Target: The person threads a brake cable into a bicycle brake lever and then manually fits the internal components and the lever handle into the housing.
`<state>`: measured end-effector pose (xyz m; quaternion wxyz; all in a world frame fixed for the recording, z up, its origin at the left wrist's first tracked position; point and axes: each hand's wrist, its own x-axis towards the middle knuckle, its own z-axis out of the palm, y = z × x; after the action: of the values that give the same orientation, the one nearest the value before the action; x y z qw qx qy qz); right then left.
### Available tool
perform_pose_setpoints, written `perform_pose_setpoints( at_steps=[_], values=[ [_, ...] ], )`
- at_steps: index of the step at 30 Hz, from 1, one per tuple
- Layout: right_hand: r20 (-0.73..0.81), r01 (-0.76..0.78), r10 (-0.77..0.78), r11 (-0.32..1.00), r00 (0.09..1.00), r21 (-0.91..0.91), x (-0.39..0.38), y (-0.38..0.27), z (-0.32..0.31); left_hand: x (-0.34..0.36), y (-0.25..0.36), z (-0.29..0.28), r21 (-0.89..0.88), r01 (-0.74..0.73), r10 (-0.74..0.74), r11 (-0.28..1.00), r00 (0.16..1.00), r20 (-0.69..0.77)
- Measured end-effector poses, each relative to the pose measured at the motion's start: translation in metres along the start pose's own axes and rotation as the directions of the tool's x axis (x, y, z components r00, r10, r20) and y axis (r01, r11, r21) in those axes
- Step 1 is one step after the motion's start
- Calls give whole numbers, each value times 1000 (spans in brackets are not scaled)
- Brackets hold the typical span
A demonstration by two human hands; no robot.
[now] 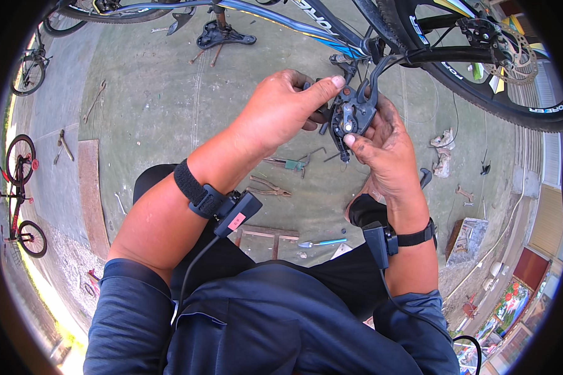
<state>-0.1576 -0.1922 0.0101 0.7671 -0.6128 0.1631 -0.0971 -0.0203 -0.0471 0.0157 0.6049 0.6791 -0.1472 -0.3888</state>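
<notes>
A black bicycle shifter with a brake lever is held up in front of me, its inner mechanism facing me. My right hand is closed around its right side, with the thumb on the lower edge of the mechanism. From the left, my left hand grips its other side, thumb stretched along the top and fingers curled round a dark part. What those fingers touch is partly hidden. A thin pin or cable end sticks out below the shifter. Just beyond my hands is the frame of a blue and black bicycle.
On the green ground lie pliers, a green-handled tool, a blue-handled tool and wrenches. A bicycle saddle rests at the far side. To the right are a crumpled rag and a brake disc; a red bicycle stands left.
</notes>
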Motion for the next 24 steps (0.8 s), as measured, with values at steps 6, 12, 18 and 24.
perform_pose_setpoints(
  at_steps=[6, 12, 18, 24],
  values=[
    [-2, -6, 6, 1000, 1000, 22, 0, 1, 5, 0, -2, -1, -1, -6, 6, 1000, 1000, -28],
    [21, -44, 43, 998, 999, 35, 1, -3, 5, 0, -2, -2, -9, -15, 15, 1000, 999, -35],
    [24, -25, 24, 998, 999, 58, 2, 0, 6, 0, -3, -2, 20, -31, 32, 999, 999, -38],
    [1, -28, 28, 998, 1000, 53, 0, 3, 8, -2, -3, -3, 60, -36, 38, 998, 999, -38]
  ],
)
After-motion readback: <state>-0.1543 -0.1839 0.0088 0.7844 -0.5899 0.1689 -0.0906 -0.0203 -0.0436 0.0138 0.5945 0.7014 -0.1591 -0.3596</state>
